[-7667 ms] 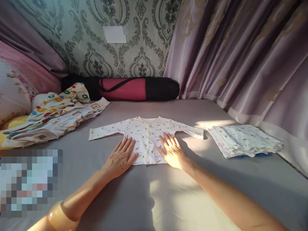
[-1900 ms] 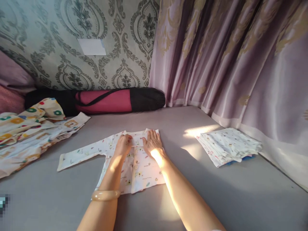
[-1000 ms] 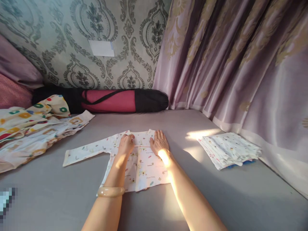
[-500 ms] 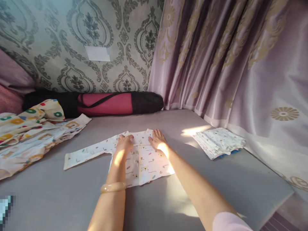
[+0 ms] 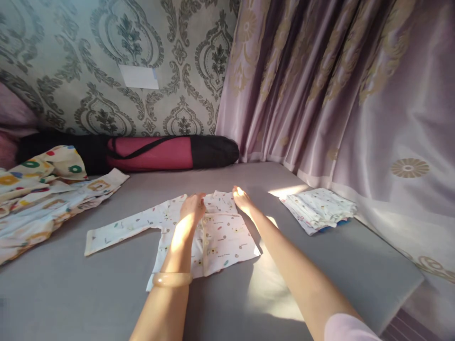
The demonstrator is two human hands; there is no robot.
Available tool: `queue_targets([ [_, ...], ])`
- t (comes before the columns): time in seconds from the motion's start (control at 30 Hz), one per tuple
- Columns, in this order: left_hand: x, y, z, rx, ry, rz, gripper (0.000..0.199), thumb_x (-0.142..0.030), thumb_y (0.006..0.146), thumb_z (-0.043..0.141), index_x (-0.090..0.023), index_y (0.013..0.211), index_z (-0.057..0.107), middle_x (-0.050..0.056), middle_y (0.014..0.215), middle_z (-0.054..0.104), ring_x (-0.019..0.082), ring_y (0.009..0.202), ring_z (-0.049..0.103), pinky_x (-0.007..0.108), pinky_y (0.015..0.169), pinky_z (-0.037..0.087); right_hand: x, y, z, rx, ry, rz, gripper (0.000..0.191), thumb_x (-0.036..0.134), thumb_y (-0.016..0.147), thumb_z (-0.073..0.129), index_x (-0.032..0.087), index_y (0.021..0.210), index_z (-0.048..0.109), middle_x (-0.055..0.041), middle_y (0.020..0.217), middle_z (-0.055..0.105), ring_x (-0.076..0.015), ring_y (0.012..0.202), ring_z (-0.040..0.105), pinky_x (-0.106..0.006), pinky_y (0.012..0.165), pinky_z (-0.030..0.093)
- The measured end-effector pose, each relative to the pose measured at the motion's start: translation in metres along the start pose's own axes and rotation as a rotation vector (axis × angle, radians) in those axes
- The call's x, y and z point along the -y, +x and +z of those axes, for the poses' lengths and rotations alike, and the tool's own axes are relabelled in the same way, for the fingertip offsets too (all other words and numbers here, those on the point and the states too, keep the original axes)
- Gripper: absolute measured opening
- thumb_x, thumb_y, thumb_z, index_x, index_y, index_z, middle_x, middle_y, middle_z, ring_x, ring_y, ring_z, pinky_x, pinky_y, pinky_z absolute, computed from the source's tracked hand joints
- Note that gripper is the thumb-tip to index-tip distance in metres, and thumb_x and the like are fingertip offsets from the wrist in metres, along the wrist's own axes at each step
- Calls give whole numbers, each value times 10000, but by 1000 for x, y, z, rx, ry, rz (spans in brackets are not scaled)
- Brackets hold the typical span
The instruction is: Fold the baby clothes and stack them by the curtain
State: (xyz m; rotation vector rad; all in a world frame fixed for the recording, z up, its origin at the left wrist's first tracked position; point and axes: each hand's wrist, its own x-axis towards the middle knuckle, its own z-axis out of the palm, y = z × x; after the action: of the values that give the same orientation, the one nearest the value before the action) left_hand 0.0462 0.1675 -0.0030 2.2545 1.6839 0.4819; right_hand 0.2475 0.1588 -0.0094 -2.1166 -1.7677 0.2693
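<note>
A small white button-front baby shirt (image 5: 231, 237) with tiny coloured prints lies face up. Its sleeve on the left stretches out flat; the sleeve on the right does not show. My left hand (image 5: 193, 207) rests on the upper chest near the neckline, fingers bent and closed onto the cloth. On that wrist is a pale bangle (image 5: 172, 279). Along the shirt's right shoulder edge stands my right hand (image 5: 242, 199), turned on its side, fingers stretched out and touching the fabric.
A folded stack of printed white clothes (image 5: 320, 208) lies to the right. Loose patterned garments (image 5: 60, 203) are heaped at left. A long red and black bag (image 5: 152, 152) lies against the wall at the back of the grey bed surface (image 5: 88, 293). Purple curtains (image 5: 302, 85) hang at right.
My right hand has slid from flat on the chest to the shirt's right edge and turned sideways. My left hand has moved slightly right; more of the lower left hem shows.
</note>
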Motion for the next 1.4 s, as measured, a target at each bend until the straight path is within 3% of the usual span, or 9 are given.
queue_targets([
  [0.1, -10, -1, 15, 43, 51, 52, 453, -126, 927, 341, -210, 1302, 583, 105, 1313, 619, 263, 1257, 527, 361, 1018, 410, 14, -11, 17, 62, -15, -112, 512, 272, 993, 304, 114, 1463, 430, -92, 1508, 436, -165, 1415, 343, -276, 1158, 248],
  [0.2, -14, -3, 29, 51, 93, 54, 454, -182, 956, 334, -136, 1375, 503, 155, 1463, 483, 311, 1398, 369, 439, 1115, 304, 32, -24, 32, 110, -102, -247, 522, 259, 992, 311, 104, 1484, 395, -78, 1569, 326, -179, 1472, 202, -308, 1202, 136],
  [0.37, -9, -10, 40, 58, 150, -4, 486, -268, 993, 277, -109, 1424, 435, 165, 1526, 396, 314, 1439, 296, 454, 1154, 219, 44, -35, 43, 162, -146, -295, 547, 245, 1003, 237, 47, 1505, 326, -109, 1590, 268, -190, 1476, 189, -332, 1209, 120],
  [0.7, -4, -12, 49, 52, 231, -39, 563, -319, 988, 232, -133, 1507, 339, 128, 1579, 306, 289, 1474, 218, 504, 1184, 160, 36, -35, 40, 170, -183, -311, 592, 309, 984, 251, 90, 1534, 274, -82, 1609, 212, -188, 1483, 153, -346, 1204, 84],
  [0.9, -6, -14, 47, 58, 220, -78, 594, -346, 977, 235, -112, 1517, 315, 160, 1587, 272, 317, 1483, 171, 509, 1185, 146, 25, -24, 35, 230, -213, -307, 686, 429, 983, 264, 21, 1533, 224, -129, 1611, 178, -242, 1487, 133, -398, 1206, 72],
  [1.2, -12, -15, 50, -13, 217, -199, 713, -435, 948, 255, 34, 1484, 286, 248, 1577, 214, 341, 1487, 129, 500, 1187, 138, 5, -21, 36, 179, -169, -277, 781, 540, 966, 295, 8, 1532, 214, -166, 1619, 108, -250, 1494, 80, -364, 1200, 81],
  [1.4, -12, -6, 39, 185, 160, -226, 774, -484, 941, 216, 33, 1516, 178, 230, 1606, 81, 332, 1496, 2, 522, 1193, 64, 3, -14, 44, 188, -255, -273, 792, 545, 964, 267, -7, 1529, 212, -164, 1611, 158, -255, 1492, 92, -375, 1200, 74],
])
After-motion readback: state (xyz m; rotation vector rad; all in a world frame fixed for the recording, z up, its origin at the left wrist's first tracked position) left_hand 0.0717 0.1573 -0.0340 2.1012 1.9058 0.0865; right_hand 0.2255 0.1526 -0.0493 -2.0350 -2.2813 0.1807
